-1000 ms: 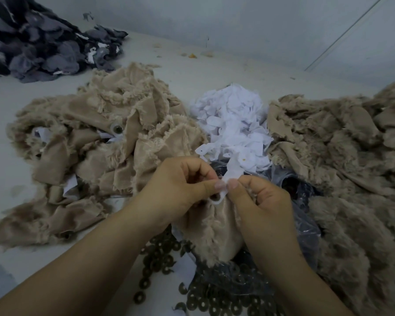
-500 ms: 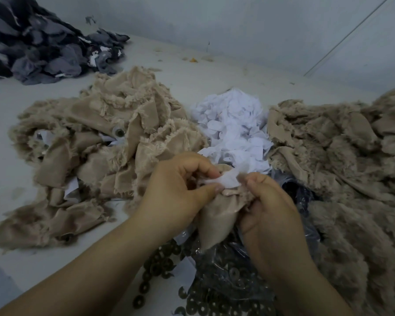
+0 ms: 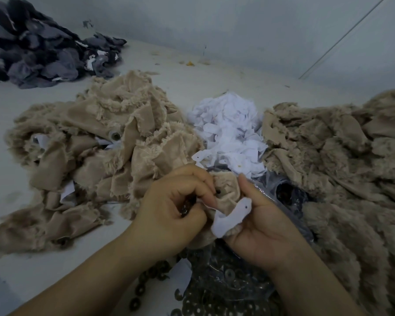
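- Beige plush piece (image 3: 228,190): held above the desk (image 3: 0,124), just in front of the pile of white felt cut-outs (image 3: 230,133), bunched between both hands.
- Left hand (image 3: 173,210): grip closed, with fingertips and thumb pinching the left edge of the plush piece. A small black stud (image 3: 218,191) shows in the fabric right at the fingertips.
- Right hand (image 3: 265,222): palm up, cupping the plush piece from its right side, thumb raised along it. The fingers are hidden behind the fabric, so the grip reads as closed round the piece.
- White felt cut-out (image 3: 233,215): a single punched piece, draped over the base of the right thumb and touching the plush. Its hole is not on the stud.
- Bag of dark washers (image 3: 226,281): clear plastic, in front of the felt pile and beneath both hands. Loose washers (image 3: 139,290) lie in front of the pile, to the left.
- Plush heaps: one left of the felt pile (image 3: 105,142), one right of it (image 3: 340,156). A grey fabric heap (image 3: 39,49) lies far behind-left.
- Progress (judged): the stud appears seated in the fabric, while the felt backing and a washer remain to be fitted. The left heap, showing white felt among its pieces, probably holds finished work. The right heap suggests many pieces are left.
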The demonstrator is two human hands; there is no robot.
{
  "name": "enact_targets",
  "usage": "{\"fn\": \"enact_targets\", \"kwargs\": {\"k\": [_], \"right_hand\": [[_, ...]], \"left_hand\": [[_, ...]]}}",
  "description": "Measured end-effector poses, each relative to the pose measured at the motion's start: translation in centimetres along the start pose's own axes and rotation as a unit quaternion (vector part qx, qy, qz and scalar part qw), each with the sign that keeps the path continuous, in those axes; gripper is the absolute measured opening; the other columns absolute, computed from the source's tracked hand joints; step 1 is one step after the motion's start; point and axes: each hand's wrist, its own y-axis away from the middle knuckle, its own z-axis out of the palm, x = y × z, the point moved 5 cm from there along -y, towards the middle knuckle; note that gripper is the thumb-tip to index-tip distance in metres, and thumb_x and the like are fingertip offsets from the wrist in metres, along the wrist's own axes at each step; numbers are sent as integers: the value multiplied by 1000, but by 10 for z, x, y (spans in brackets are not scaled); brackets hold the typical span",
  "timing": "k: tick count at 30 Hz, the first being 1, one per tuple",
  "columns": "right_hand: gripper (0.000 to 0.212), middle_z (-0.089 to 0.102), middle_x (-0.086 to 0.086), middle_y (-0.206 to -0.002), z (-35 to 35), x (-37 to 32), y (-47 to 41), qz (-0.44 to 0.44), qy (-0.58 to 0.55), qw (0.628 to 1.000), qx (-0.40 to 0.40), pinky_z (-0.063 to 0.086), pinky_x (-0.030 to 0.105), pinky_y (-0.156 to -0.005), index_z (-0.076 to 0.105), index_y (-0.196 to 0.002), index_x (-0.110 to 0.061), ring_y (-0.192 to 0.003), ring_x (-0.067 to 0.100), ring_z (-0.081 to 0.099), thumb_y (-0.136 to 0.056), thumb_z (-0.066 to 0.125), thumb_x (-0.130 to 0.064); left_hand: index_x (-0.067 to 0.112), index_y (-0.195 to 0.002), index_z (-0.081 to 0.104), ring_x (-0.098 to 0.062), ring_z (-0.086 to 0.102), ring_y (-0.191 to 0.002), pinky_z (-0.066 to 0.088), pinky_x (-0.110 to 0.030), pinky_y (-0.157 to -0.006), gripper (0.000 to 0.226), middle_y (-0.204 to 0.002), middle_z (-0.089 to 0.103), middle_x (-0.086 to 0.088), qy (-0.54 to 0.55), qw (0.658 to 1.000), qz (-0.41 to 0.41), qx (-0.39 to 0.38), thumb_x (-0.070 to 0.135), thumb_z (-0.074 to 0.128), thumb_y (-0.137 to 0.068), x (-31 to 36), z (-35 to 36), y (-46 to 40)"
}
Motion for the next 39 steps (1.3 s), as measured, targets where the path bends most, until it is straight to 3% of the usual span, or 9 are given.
{"fn": "enact_targets", "kwargs": {"k": [3, 8, 12, 17, 21, 26, 31, 35, 39], "right_hand": [[76, 65, 33, -120, 4, 2, 2, 15, -7, 999, -47, 54, 63, -76, 68, -114, 13, -91, 45, 72, -46, 96, -7], [54, 66, 31, -119, 2, 2, 2, 20, 33, 999, -35, 56, 61, -76, 70, -112, 10, -95, 43, 72, -76, 62, -30], [58, 67, 29, -120, -1, -1, 1, -15, 47, 999, 4, 58, 52, -85, 65, -121, 6, -105, 38, 69, -79, 55, -32], [58, 65, 28, -124, 2, 0, 3, -31, 53, 998, 6, 53, 47, -95, 59, -129, 3, -119, 40, 62, -83, 54, -32], [49, 68, 28, -119, 5, -1, 4, -69, 58, 996, -4, 63, 39, -71, 60, -125, 3, -106, 38, 69, -89, 51, -29], [34, 70, 24, -116, 8, -4, 5, -162, 102, 982, -10, 62, 37, -79, 61, -123, 3, -101, 31, 72, -100, 44, -15], [37, 65, 26, -124, 14, 0, 8, -167, 120, 978, -41, 56, 41, -95, 61, -124, 8, -116, 36, 65, -96, 46, -10], [37, 67, 25, -122, 16, 1, 9, -149, 74, 985, -51, 55, 37, -95, 71, -109, 5, -116, 33, 66, -92, 49, -20], [32, 73, 19, -100, 15, 4, 6, -138, 63, 987, -48, 62, 35, -75, 73, -86, -3, -95, 28, 73, -91, 53, -26]], "left_hand": [[-1, -68, 65, -21, 62, -83, 51, -31, -71, 16, -86, 62, -8, 19, 1000, -18, 3, -12, 54, -68, -2, -1, 0], [1, -70, 66, -22, 60, -87, 50, -35, -74, 17, -89, 60, -7, 6, 1000, -14, -17, 10, 52, -72, -1, 0, 0], [5, -75, 70, -17, 56, -91, 46, -25, -75, 22, -95, 56, -6, -7, 999, -30, -45, 19, 52, -75, -4, 1, 0], [12, -70, 70, -18, 56, -94, 48, -31, -73, 28, -96, 54, -5, -56, 996, -41, -50, 40, 73, -75, -4, 4, 1], [16, -66, 73, -19, 59, -84, 49, -31, -70, 14, -102, 54, -1, -77, 995, -51, -33, 27, 80, -72, -1, 8, 1], [26, -67, 75, -10, 63, -86, 51, -22, -75, 11, -90, 63, 7, 98, 979, -164, 70, 32, 83, -71, -8, 3, -2], [20, -71, 75, -19, 64, -76, 56, -34, -69, 7, -81, 67, 1, 81, 977, -172, 97, 20, 81, -74, -7, 13, 1], [21, -68, 74, -15, 63, -80, 53, -25, -69, 13, -83, 64, 3, 38, 982, -151, 103, 15, 86, -71, -4, 19, 3], [15, -68, 71, -19, 60, -69, 52, -34, -62, 16, -79, 62, -1, 35, 982, -137, 125, 7, 84, -73, -3, 21, 5]]}}
